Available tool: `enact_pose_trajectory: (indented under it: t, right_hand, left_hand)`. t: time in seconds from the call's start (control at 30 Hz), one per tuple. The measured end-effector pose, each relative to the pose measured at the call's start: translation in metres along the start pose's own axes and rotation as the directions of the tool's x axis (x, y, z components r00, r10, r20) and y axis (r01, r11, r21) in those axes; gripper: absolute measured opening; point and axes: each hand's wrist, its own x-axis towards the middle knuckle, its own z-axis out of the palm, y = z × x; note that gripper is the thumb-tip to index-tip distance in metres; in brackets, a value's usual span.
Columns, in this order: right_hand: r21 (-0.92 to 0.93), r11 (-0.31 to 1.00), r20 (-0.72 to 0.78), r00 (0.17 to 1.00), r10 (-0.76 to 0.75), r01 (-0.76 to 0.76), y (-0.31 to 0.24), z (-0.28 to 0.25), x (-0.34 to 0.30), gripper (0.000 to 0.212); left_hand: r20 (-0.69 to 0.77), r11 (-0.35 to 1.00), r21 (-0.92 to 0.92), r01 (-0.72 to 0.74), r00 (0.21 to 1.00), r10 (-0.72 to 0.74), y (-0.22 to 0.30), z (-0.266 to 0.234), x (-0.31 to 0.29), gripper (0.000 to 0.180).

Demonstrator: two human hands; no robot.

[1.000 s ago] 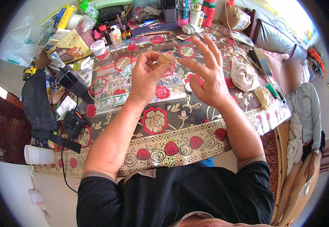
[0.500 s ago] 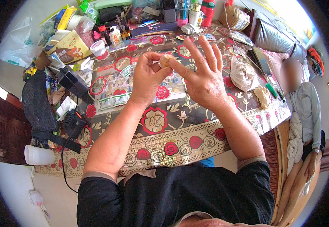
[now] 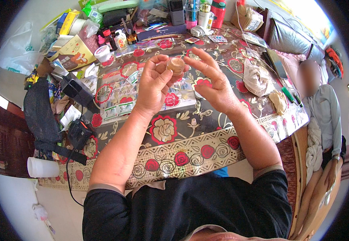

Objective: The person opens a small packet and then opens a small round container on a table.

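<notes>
My left hand holds a small round clear jar above the table, its fingers and thumb wrapped round the side. The jar's tan-brown round top faces up; whether this is a lid or the contents I cannot tell. Just to the right hovers my right hand, fingers apart and pointing toward the jar, with nothing visible in it. Below both hands lie a printed sheet and small green-and-white packets on the flowered tablecloth.
Bottles, a white tub and a red flask line the far side. Boxes and a black mesh bag crowd the left. Crumpled cloth lies at right, near a seated person. A white bucket stands at the left edge.
The jar has tipped so its top shows more fully. My right hand has drawn its fingers off the jar and turned slightly, now apart from it.
</notes>
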Motion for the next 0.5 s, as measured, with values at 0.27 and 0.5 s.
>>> enact_pose_trajectory:
  t: [0.27,0.5]
  right_hand:
    - [-0.072,0.995,0.002,0.998,-0.062,0.062,-0.001,0.004,0.0,0.066]
    - [-0.149,0.989,-0.099,0.994,-0.036,0.021,0.009,-0.006,0.002,0.051]
  left_hand:
    - [0.002,0.998,0.042,0.045,0.999,-0.045,0.0,-0.001,-0.001,0.032]
    - [-0.05,0.999,-0.008,0.033,0.998,-0.034,0.001,-0.005,0.001,0.027]
